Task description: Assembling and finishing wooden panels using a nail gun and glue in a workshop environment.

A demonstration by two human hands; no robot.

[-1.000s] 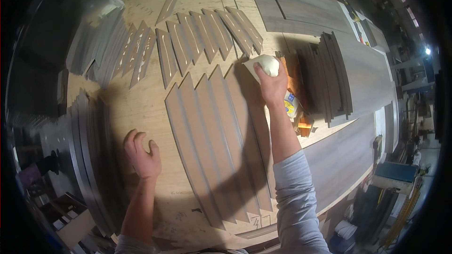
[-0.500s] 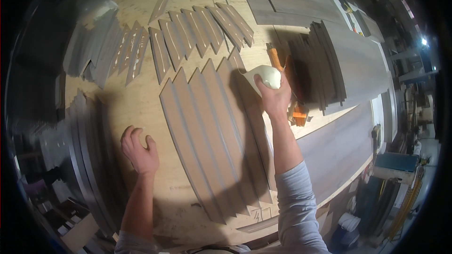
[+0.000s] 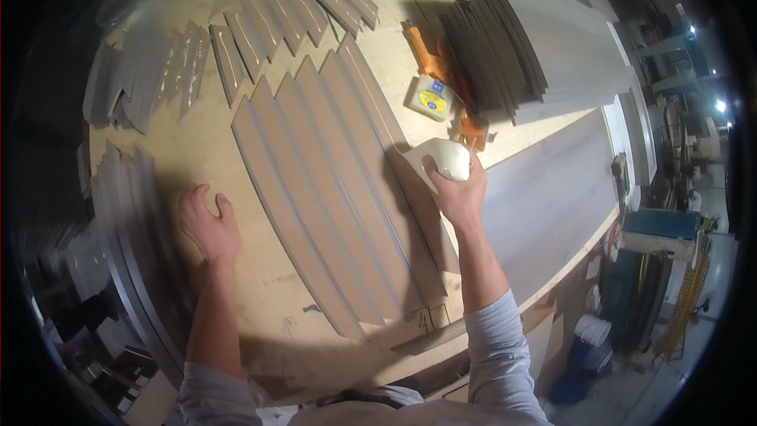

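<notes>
So the biggest thing here is the desk [image 3: 264,280], pale wood, with loads of boards on it. Over on the right there's a wide grey panel [image 3: 544,189] lying flat, and further up a stack of dark boards [image 3: 493,51] with uneven ends. In the middle, a row of long planks [image 3: 315,189] sits side by side, brown faces up, grey edges, pointy far ends. The rightmost one has a thin white line down it. Along the left edge is another stack, grey boards [image 3: 130,205]. Past the row are some short planks [image 3: 272,20], most with a whitish line on top.

Hands: the left hand [image 3: 209,225] is free, fingers loosely curled, near the grey boards; can't tell if it's touching the desk. The right hand [image 3: 461,193] is wrapped around a white bottle [image 3: 443,158], tilted with its narrow end over the right side of the row. Can't tell if the tip touches wood. Just beyond it are an orange tool [image 3: 424,51] and a little box [image 3: 431,99] with a yellow and blue label.
</notes>
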